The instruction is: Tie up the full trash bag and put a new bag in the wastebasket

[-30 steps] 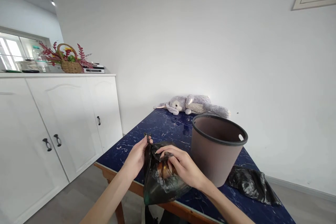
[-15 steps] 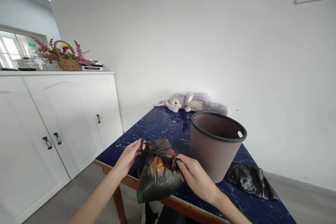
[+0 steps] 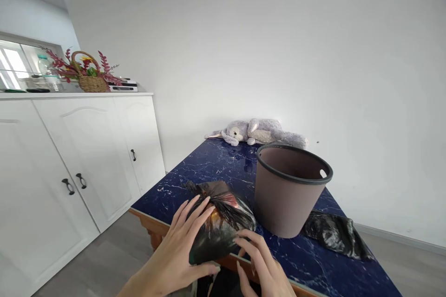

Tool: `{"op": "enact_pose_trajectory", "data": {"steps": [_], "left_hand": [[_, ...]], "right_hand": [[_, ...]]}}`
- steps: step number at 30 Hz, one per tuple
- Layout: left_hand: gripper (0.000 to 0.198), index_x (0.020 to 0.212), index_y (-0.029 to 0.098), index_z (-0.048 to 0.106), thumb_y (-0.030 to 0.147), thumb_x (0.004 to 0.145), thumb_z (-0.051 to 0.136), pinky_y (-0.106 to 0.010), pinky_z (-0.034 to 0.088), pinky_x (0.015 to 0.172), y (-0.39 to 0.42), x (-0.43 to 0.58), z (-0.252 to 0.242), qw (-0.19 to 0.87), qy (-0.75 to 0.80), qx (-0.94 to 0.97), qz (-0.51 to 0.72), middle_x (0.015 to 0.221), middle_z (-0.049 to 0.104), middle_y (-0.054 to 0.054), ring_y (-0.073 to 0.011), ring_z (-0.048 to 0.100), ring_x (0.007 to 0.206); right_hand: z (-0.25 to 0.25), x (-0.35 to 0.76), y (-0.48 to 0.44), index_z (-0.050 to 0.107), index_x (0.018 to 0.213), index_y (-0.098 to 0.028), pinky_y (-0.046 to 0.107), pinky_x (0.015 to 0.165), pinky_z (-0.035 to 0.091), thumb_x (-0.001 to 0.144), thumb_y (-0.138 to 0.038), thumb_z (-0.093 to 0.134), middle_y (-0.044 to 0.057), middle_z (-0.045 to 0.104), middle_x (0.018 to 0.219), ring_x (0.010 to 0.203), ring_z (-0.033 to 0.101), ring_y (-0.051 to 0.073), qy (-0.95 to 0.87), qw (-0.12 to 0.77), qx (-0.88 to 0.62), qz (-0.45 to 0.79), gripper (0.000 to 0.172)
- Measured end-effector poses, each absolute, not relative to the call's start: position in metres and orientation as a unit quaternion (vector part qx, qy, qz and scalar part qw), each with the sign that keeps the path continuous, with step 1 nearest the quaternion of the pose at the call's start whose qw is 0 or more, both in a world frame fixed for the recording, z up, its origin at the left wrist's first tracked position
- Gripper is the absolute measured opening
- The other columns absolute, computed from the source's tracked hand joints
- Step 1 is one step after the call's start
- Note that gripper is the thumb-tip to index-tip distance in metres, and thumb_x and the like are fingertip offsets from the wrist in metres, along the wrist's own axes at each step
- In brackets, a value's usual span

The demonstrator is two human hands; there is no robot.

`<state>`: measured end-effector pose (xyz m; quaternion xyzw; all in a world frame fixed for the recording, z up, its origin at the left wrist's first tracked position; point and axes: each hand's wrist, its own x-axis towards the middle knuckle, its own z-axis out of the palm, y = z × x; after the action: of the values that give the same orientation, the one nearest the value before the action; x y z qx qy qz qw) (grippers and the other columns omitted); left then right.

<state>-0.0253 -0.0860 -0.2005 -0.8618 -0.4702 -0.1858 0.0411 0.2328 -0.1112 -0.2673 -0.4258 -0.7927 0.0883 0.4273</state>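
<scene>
A filled black plastic bag (image 3: pixel 223 236), knotted at the top, sits at the table's near edge; orange and red contents show faintly through it. My left hand (image 3: pixel 181 246) rests against the bag's left side, fingers spread and thumb stretched out below. My right hand (image 3: pixel 259 260) is at the bag's lower right, fingers apart and slightly bent, the fingertips at its surface. Neither hand grips the bag. Just to the right of the bag stands a brown trash bin (image 3: pixel 287 199) with a dark rim, upright.
Folded black plastic bags (image 3: pixel 336 234) lie right of the bin on the blue marbled table (image 3: pixel 212 162). A grey plush rabbit (image 3: pixel 259 132) lies along the back by the wall. At left, a white cabinet (image 3: pixel 94 144) carries a flower basket (image 3: pixel 92 83) and a bottle (image 3: pixel 49 72).
Both hands have let go of the bag's tied ends and moved down onto its sides, fingers opening. The loose ends now lie on top of the bag. The view has shifted slightly.
</scene>
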Motion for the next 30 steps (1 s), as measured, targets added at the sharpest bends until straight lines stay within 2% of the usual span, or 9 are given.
{"op": "enact_pose_trajectory", "data": {"steps": [3,7,11,13,15,19,22,24,30], "left_hand": [[0.110,0.172,0.035,0.008,0.070,0.090,0.071,-0.067,0.042,0.120,-0.075,-0.017,-0.210,0.076,-0.466,-0.861,-0.188,0.176,0.028,-0.011,-0.0478,0.030,0.158],[0.106,0.171,0.033,0.018,0.063,0.088,0.077,-0.065,0.035,0.126,-0.057,-0.008,-0.219,0.095,-0.460,-0.854,-0.224,0.169,0.043,-0.012,-0.0422,0.042,0.154],[0.090,0.163,0.029,0.030,0.065,0.092,0.071,-0.066,0.035,0.125,-0.048,-0.003,-0.219,0.087,-0.464,-0.845,-0.251,0.162,0.051,-0.016,-0.0400,0.048,0.150],[0.083,0.161,0.027,0.032,0.064,0.095,0.067,-0.064,0.036,0.125,-0.045,0.000,-0.217,0.083,-0.463,-0.842,-0.263,0.161,0.052,-0.016,-0.0383,0.050,0.149],[0.078,0.159,0.027,0.034,0.062,0.097,0.066,-0.063,0.035,0.126,-0.042,0.003,-0.215,0.078,-0.461,-0.841,-0.273,0.159,0.054,-0.016,-0.0371,0.052,0.147],[0.064,0.151,0.024,0.044,0.060,0.100,0.061,-0.062,0.038,0.123,-0.037,0.007,-0.212,0.036,-0.471,-0.832,-0.291,0.149,0.062,-0.015,-0.0362,0.058,0.140],[0.042,0.141,0.026,0.056,0.051,0.111,0.040,-0.055,0.045,0.116,-0.031,0.007,-0.205,-0.023,-0.502,-0.808,-0.309,0.137,0.069,-0.012,-0.0317,0.062,0.134],[0.043,0.133,0.025,0.062,0.047,0.113,0.031,-0.053,0.048,0.111,-0.023,0.005,-0.197,-0.048,-0.519,-0.793,-0.314,0.132,0.072,-0.011,-0.0305,0.064,0.129],[0.042,0.126,0.025,0.069,0.054,0.105,0.048,-0.050,0.047,0.104,0.013,-0.006,-0.168,-0.099,-0.515,-0.813,-0.252,0.118,0.079,-0.009,-0.0347,0.066,0.118]], "right_hand": [[-0.271,0.243,-0.109,0.055,0.139,-0.032,0.026,0.055,0.060,0.109,-0.033,0.039,0.015,0.064,0.132,0.076,0.074,0.019,-0.786,0.432,-0.430,0.103,0.034],[-0.265,0.262,-0.111,0.057,0.138,-0.029,0.025,0.063,0.062,0.109,-0.031,0.041,0.015,0.064,0.133,0.081,0.075,0.017,-0.780,0.446,-0.434,0.070,0.032],[-0.255,0.292,-0.109,0.061,0.132,-0.024,0.027,0.075,0.063,0.107,-0.025,0.049,0.016,0.066,0.128,0.090,0.075,0.019,-0.745,0.496,-0.446,0.011,0.027],[-0.253,0.310,-0.105,0.063,0.126,-0.023,0.027,0.073,0.063,0.106,-0.027,0.053,0.016,0.068,0.123,0.086,0.074,0.019,-0.714,0.524,-0.464,-0.008,0.023],[-0.255,0.329,-0.101,0.063,0.123,-0.024,0.027,0.062,0.060,0.106,-0.033,0.055,0.013,0.070,0.114,0.073,0.071,0.017,-0.682,0.533,-0.501,-0.002,0.021],[-0.271,0.355,-0.095,0.062,0.123,-0.028,0.025,0.046,0.050,0.104,-0.049,0.056,0.006,0.072,0.090,0.065,0.069,0.020,-0.629,0.499,-0.589,0.095,0.029],[-0.286,0.364,-0.095,0.061,0.125,-0.027,0.026,0.047,0.051,0.103,-0.057,0.054,0.006,0.072,0.085,0.068,0.072,0.023,-0.616,0.475,-0.604,0.173,0.038],[-0.293,0.367,-0.096,0.061,0.125,-0.027,0.027,0.047,0.051,0.102,-0.061,0.053,0.006,0.073,0.084,0.067,0.072,0.023,-0.619,0.464,-0.600,0.205,0.041],[-0.279,0.371,-0.095,0.058,0.128,-0.028,0.030,0.050,0.053,0.098,-0.066,0.053,0.008,0.075,0.095,0.067,0.071,0.024,-0.577,0.490,-0.634,0.158,0.048]]}}
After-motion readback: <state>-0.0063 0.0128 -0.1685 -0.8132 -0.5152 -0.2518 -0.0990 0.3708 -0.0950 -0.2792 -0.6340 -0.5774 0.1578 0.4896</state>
